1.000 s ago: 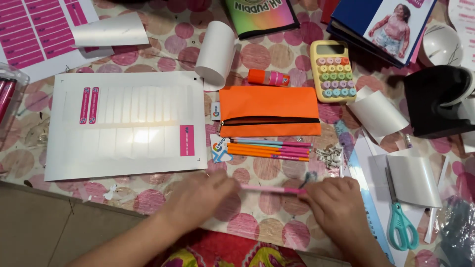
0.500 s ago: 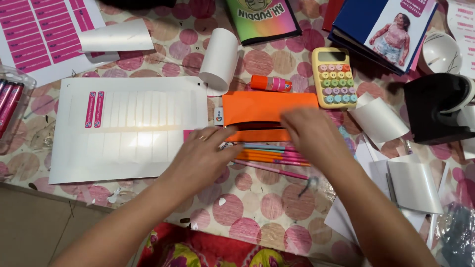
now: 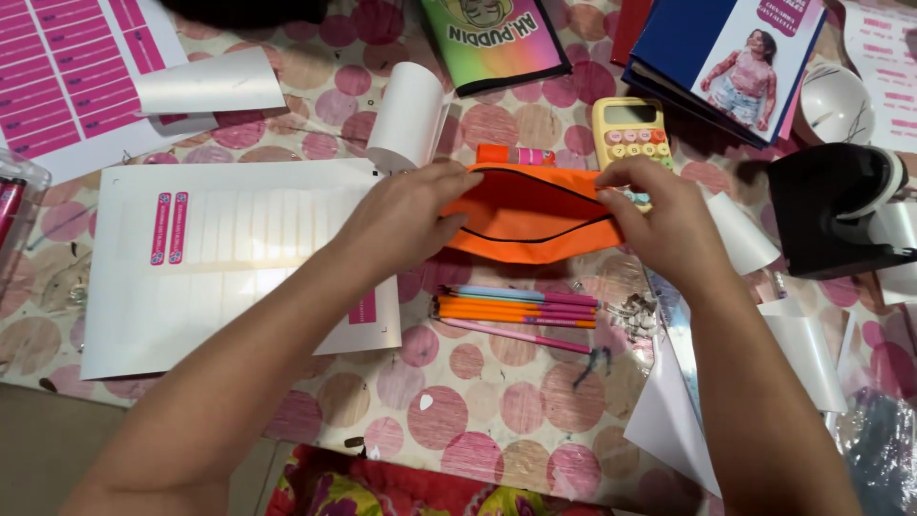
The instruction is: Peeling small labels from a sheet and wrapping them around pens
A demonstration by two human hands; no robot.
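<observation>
At centre of the spotted tablecloth [image 3: 478, 401], both hands held an orange zip pencil case [image 3: 535, 225], lifted a bit at its top edge w/ the black zip line curving across it. Left hand [image 3: 406, 215] gripped the case's left end, fingers curled shut over the fabric. Right hand [image 3: 659, 215] pinched the right end near the zip, thumb and fingers closed on it; whether it had the zip pull itself, can't tell. Case sat just below a yellow calculator [image 3: 626, 129] and an orange-pink glue stick [image 3: 516, 155], partly covering the calculator's lower part from view.

Just below the case lay a row of pencils [image 3: 521, 308], orange, blue and pink, side by side, not touching either hand; one pink pencil [image 3: 516, 334] lay a little apart, slanted. Left of the case, under the left forearm, a white label sheet [image 3: 229, 263] w/ two pink labels near its left side. A curled white paper roll [image 3: 409, 115] stood above the left hand. Far right, a black tape dispenser [image 3: 831, 215], well apart. Top right, a blue book [image 3: 683, 48]; top left, a sheet of pink labels [image 3: 67, 76].
</observation>
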